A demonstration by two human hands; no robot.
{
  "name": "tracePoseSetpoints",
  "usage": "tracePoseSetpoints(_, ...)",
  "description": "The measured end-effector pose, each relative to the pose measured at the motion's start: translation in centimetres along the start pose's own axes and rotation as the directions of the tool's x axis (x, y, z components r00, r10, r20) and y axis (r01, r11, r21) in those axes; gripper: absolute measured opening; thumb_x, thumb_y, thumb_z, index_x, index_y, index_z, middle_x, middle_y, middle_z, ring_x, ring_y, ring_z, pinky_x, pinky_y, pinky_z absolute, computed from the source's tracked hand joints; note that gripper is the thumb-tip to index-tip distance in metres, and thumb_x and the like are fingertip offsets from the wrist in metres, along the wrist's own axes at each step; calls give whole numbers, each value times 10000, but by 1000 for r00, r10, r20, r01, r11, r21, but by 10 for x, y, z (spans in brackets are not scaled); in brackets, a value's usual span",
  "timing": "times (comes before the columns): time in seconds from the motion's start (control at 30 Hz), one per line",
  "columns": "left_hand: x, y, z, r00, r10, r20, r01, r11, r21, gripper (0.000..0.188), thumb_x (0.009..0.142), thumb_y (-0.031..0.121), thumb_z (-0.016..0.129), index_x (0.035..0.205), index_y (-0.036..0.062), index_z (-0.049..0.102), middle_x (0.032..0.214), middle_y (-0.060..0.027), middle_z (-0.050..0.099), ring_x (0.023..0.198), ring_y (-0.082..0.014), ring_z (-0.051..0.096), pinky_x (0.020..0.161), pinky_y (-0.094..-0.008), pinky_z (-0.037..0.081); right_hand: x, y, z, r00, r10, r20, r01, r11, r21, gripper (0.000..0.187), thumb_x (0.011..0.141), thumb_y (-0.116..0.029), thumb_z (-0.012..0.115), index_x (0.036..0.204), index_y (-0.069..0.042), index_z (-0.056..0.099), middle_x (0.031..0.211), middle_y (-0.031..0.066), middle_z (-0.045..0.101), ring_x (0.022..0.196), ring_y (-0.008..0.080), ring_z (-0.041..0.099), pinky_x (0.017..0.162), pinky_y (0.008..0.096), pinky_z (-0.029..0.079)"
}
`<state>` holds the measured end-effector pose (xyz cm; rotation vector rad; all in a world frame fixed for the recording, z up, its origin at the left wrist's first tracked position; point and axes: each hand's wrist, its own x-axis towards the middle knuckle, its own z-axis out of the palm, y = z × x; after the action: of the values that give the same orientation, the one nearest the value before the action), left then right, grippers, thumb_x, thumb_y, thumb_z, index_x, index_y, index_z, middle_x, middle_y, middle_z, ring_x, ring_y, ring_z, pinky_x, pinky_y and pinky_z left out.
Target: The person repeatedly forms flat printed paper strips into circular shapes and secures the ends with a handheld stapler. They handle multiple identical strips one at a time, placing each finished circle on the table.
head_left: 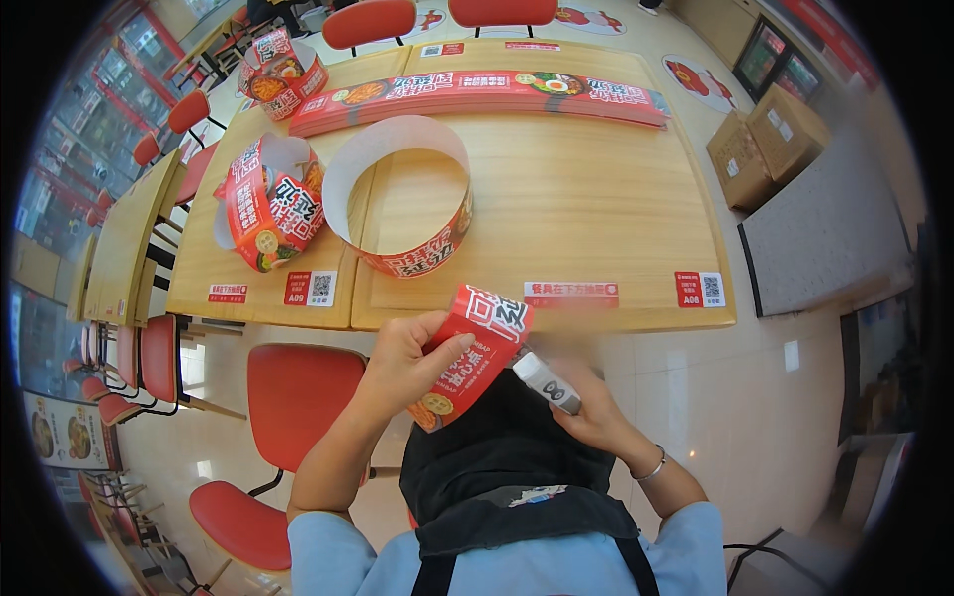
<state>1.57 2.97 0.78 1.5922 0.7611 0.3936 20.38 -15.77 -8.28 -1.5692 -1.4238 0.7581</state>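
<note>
My left hand pinches a red printed paper strip, thumb on its face, held in front of the table's near edge. The strip looks bent, but its far side is hidden. In my right hand is what looks like a small stapler, white with two dark round marks. Its front end meets the strip's right edge; whether the strip lies between its jaws I cannot tell. Beyond my hands a paper ring, red outside and white inside, stands on the table, with a crumpled-looking red paper band left of it.
A long stack of flat red printed strips lies across the far part of the wooden table. More red bands stand at its far left corner. Red chairs are at the left; cardboard boxes sit at the right.
</note>
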Motion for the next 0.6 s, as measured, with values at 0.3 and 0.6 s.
tracePoseSetpoints(0.3,-3,-12,-6,989,148,1,-142,947,289,177,862,145,673,919,-21,649,717,-176,658,583,-199,635,561,-290,479,4,-6,-1,999,-38,16,39,997,-64,632,637,80,628,1244,5,466,1159,202,536,1089,406,502,956,429,414)
tracePoseSetpoints(0.6,0,-9,-1,988,143,65,-156,939,307,188,876,177,658,919,-6,655,740,-185,662,605,-255,654,559,-312,488,9,-8,3,997,-77,0,77,989,-126,615,677,45,669,1253,4,456,1135,200,542,1068,396,521,934,433,423)
